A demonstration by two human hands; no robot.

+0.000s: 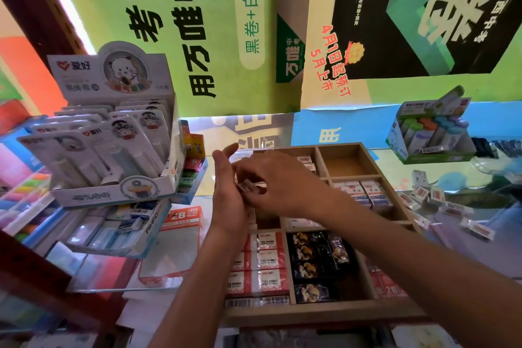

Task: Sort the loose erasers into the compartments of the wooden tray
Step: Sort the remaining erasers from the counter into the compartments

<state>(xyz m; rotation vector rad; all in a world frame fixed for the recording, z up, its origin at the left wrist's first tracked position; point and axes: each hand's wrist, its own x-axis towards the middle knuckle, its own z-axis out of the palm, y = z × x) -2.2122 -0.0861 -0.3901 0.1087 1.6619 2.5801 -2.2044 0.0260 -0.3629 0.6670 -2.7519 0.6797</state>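
Both hands meet over the left-middle of the wooden tray (pixel 324 312). Left hand (pixel 227 192) stands edge-up, palm facing right, thumb and index raised and spread, forearm running in from bottom centre. Right hand (pixel 278 181) comes in from lower right, palm down, fingers curled toward the left palm, forearm crossing over the tray's middle compartments. Between them a small clear-wrapped eraser (pixel 248 186), pinched in the right fingertips and touching the left palm; how far the left hand grips it, cannot tell.

Tray is partly filled: red-white 2B erasers (pixel 267 260) stacked in the near-left compartment, dark erasers (pixel 312 257) in the near-middle one, white-blue erasers (pixel 364 191) in a far-right one, far-right corner compartment showing bare wood. Loose erasers (pixel 429 195) lie scattered on the glass counter (pixel 466 223) right of the tray, well apart from the hands. Display boxes (pixel 113 133) stand left of the tray.
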